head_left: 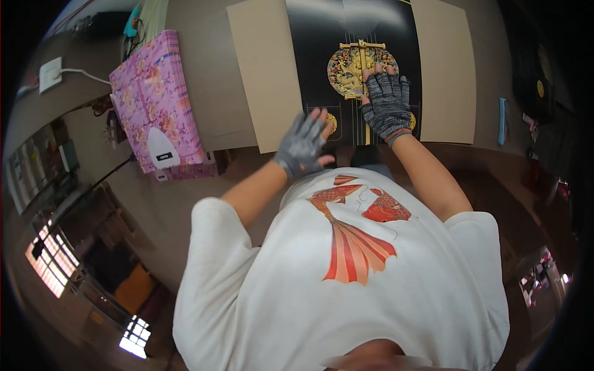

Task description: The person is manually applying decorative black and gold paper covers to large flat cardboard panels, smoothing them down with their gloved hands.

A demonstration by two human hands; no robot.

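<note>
A black panel (318,55) with gold decoration lies before me on the table. At its middle sits a round ornate medallion (346,73) in gold and several colours, crossed by a gold lock-shaped clasp (363,45). My right hand (390,102), in a grey fingerless glove, lies flat over the medallion's right side, fingers stretched out. My left hand (304,143), gloved alike and slightly blurred, hovers by the panel's near left edge. Its fingers are apart and nothing shows in them. Next to it is a small gold round ornament (331,123), partly covered by the fingertips.
Beige board flaps (263,74) extend on both sides of the black panel. To the left stands a stack of purple floral boxes (154,105); beyond it is a white socket (51,73) with a cable. A blue strip (502,120) lies at right, near dark items (538,80) with gold discs.
</note>
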